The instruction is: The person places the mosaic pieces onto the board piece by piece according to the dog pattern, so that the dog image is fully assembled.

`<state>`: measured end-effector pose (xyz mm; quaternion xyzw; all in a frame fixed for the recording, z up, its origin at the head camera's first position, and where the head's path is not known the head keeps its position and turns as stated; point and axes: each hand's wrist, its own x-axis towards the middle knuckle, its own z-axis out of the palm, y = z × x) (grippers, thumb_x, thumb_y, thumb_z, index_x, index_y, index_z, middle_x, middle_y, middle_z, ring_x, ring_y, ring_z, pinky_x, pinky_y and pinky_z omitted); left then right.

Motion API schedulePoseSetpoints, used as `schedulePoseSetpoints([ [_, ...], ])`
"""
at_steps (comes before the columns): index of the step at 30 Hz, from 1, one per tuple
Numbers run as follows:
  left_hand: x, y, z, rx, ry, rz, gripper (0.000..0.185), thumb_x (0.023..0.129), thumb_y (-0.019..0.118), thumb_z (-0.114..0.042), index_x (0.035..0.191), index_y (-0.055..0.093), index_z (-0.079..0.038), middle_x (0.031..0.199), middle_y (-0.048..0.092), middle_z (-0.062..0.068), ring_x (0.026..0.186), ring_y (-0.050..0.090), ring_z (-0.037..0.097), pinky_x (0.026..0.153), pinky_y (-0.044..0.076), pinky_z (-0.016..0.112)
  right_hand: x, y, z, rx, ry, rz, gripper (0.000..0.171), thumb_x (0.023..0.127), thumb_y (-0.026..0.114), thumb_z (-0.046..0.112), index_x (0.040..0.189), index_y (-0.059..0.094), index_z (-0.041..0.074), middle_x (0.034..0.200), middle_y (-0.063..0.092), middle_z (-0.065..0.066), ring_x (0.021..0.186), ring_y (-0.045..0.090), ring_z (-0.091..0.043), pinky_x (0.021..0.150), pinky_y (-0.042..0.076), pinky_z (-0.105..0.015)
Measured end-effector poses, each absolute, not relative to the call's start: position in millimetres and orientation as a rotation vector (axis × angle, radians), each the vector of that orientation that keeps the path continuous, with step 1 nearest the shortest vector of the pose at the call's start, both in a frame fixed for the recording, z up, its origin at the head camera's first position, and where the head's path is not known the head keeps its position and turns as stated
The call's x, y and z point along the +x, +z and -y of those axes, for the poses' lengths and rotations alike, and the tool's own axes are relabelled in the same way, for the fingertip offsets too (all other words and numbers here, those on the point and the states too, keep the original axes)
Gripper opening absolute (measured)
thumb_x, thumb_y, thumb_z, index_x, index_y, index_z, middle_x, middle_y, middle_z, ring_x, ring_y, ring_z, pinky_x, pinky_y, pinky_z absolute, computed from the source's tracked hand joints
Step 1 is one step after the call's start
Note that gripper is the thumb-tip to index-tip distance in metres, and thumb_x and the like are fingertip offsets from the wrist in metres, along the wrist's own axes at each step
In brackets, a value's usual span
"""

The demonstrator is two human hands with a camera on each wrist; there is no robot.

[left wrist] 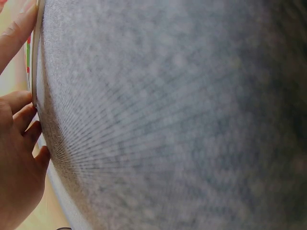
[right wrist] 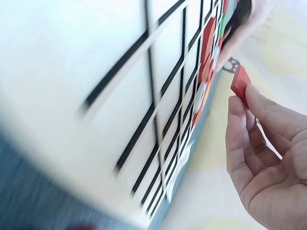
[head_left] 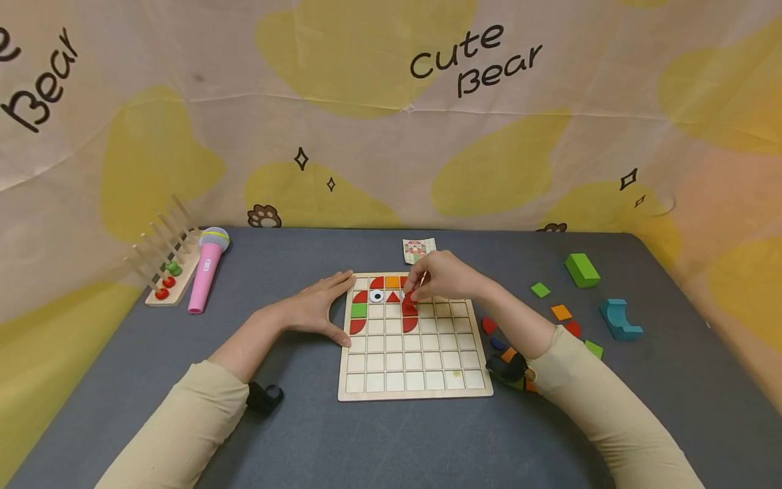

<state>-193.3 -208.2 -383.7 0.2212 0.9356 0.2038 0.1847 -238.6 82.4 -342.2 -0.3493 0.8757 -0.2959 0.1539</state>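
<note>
A wooden grid board (head_left: 415, 380) lies flat on the grey table, with red, orange, green and eye pieces (head_left: 376, 296) filling its upper left squares. My left hand (head_left: 320, 309) rests against the board's left edge (left wrist: 36, 72), fingers straight along it. Over the board's upper middle, my right hand (head_left: 436, 275) pinches a red piece (head_left: 408, 303) between its fingertips. In the right wrist view the red piece (right wrist: 241, 84) sits at the tips of the fingers (right wrist: 240, 129), just off the board (right wrist: 120, 96).
Loose coloured pieces (head_left: 561, 312), a green block (head_left: 582, 269) and a teal arch block (head_left: 620, 320) lie right of the board. A pattern card (head_left: 418, 249) sits behind it. A pink toy microphone (head_left: 206, 275) and a wooden peg rack (head_left: 168, 261) stand at the left.
</note>
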Motion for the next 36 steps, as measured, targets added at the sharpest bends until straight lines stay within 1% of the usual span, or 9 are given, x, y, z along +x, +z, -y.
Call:
schedulePoseSetpoints([
  [3,-193.3,-383.9,208.5,0.63,0.574,-2.635,0.124,0.067,0.084,-0.058,0.16,0.016,-0.011,0.169,0.008,0.009,0.157,0.008,0.037,0.123,0.015,0.065,-238.8,-344.8,-69.6,-1.007,-0.865,-2.5,0.009,0.082,0.077,0.006,0.089,0.077,0.011,0.087,0.076,-0.002,0.077,0.068,-0.008,0.07,0.055,-0.022],
  [6,-193.7,-384.7,208.9,0.634,0.578,-2.635,0.124,0.067,0.084,-0.057,0.16,0.016,-0.01,0.169,0.008,0.01,0.156,0.008,0.038,0.123,0.016,0.065,-239.2,-347.2,-57.2,-1.011,-0.891,-2.476,0.009,0.082,0.075,0.003,0.088,0.077,0.009,0.083,0.076,-0.004,0.071,0.065,-0.006,0.066,0.053,-0.02],
  [11,-193.8,-384.4,209.2,0.635,0.579,-2.631,0.124,0.068,0.084,-0.057,0.16,0.016,-0.01,0.169,0.008,0.009,0.156,0.008,0.038,0.122,0.016,0.065,-238.6,-348.7,-38.0,-1.029,-0.874,-2.482,0.008,0.082,0.074,0.002,0.086,0.078,0.008,0.079,0.076,-0.003,0.062,0.061,-0.004,0.06,0.049,-0.017],
  [16,-193.5,-383.7,209.6,0.641,0.571,-2.631,0.124,0.068,0.084,-0.058,0.16,0.016,-0.011,0.169,0.007,0.009,0.156,0.008,0.038,0.123,0.016,0.065,-235.1,-349.5,-22.9,-0.988,-0.845,-2.509,0.008,0.081,0.076,0.002,0.085,0.078,0.009,0.081,0.076,-0.003,0.064,0.057,-0.005,0.059,0.045,-0.016],
  [18,-193.2,-383.3,209.7,0.641,0.572,-2.631,0.124,0.068,0.084,-0.058,0.16,0.016,-0.011,0.169,0.007,0.009,0.156,0.008,0.038,0.122,0.016,0.065,-233.6,-350.9,-19.0,-0.982,-0.814,-2.529,0.008,0.081,0.077,0.003,0.085,0.078,0.009,0.081,0.076,-0.003,0.066,0.057,-0.005,0.06,0.045,-0.016],
  [24,-192.9,-383.5,209.3,0.634,0.569,-2.632,0.124,0.068,0.084,-0.059,0.16,0.016,-0.012,0.169,0.008,0.008,0.156,0.008,0.038,0.121,0.017,0.067,-230.5,-356.6,-14.9,-1.005,-0.711,-2.555,0.007,0.082,0.077,0.004,0.084,0.078,0.011,0.079,0.075,-0.002,0.07,0.061,-0.008,0.063,0.047,-0.016],
  [29,-193.5,-383.4,209.2,0.627,0.573,-2.631,0.124,0.067,0.084,-0.059,0.16,0.016,-0.012,0.17,0.007,0.008,0.156,0.008,0.037,0.121,0.016,0.067,-230.6,-358.4,-15.8,-1.01,-0.683,-2.58,0.007,0.083,0.077,0.005,0.084,0.079,0.012,0.081,0.076,-0.001,0.072,0.064,-0.009,0.065,0.049,-0.018],
  [36,-194.0,-384.7,209.9,0.638,0.564,-2.636,0.125,0.067,0.084,-0.059,0.16,0.016,-0.012,0.169,0.008,0.008,0.157,0.008,0.037,0.122,0.016,0.066,-228.4,-357.1,-15.0,-1.043,-0.647,-2.583,0.006,0.082,0.077,0.005,0.083,0.079,0.011,0.084,0.077,-0.002,0.076,0.065,-0.011,0.069,0.051,-0.02],
])
